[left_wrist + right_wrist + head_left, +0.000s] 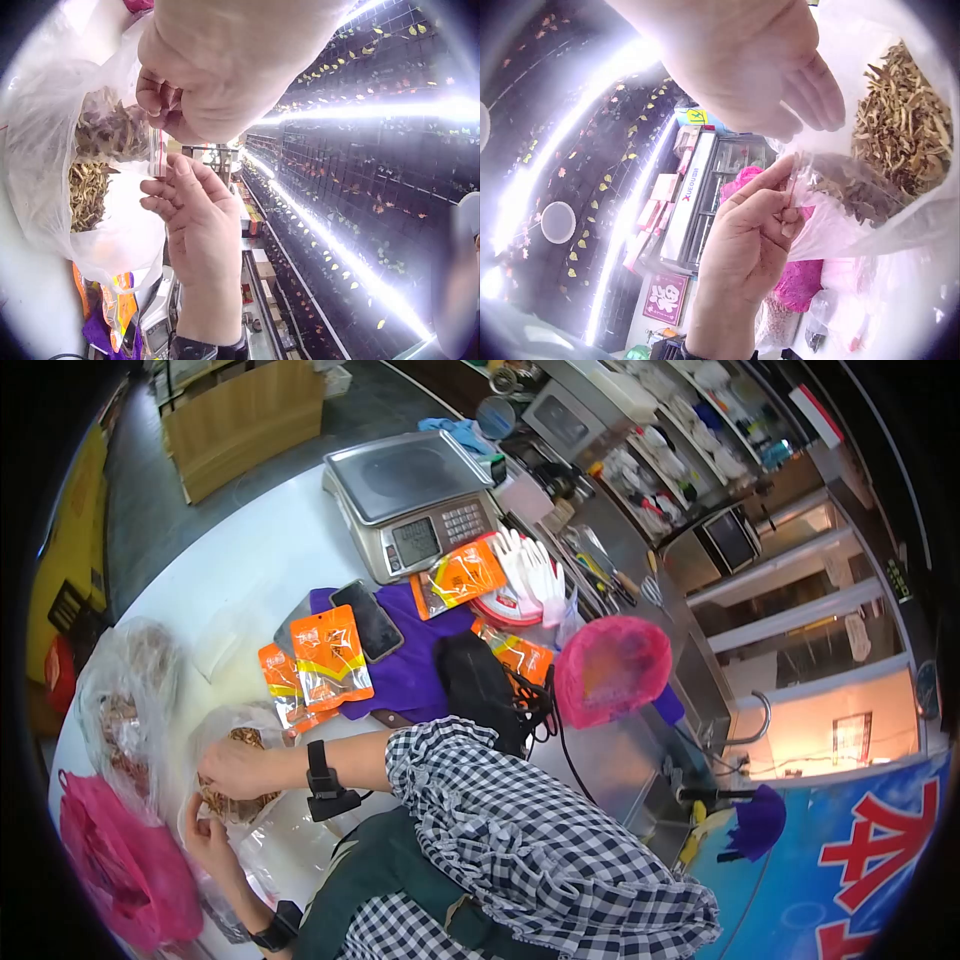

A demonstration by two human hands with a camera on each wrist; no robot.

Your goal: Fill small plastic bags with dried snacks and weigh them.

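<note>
Both hands meet at the mouth of a clear zip bag (156, 150) holding dried brown pieces. My left hand (208, 843) pinches its edge between thumb and fingers, which the right wrist view shows plainly. From the opposite side, my right hand (206, 225) pinches the zip edge with curled fingers. The zip bag overlaps a larger, open white plastic bag (45, 142) of loose, dried brown strips (907, 112). In the head view my right hand (238, 768) covers part of these strips.
Beside the hands lie another clear bag of dried goods (125, 720) and a pink bag (125, 870). Orange packets (335, 660) and a phone (367, 622) lie on purple cloth (405, 685). Farther off are a scale (410, 490), white gloves (530, 575) and a pink basket (612, 670).
</note>
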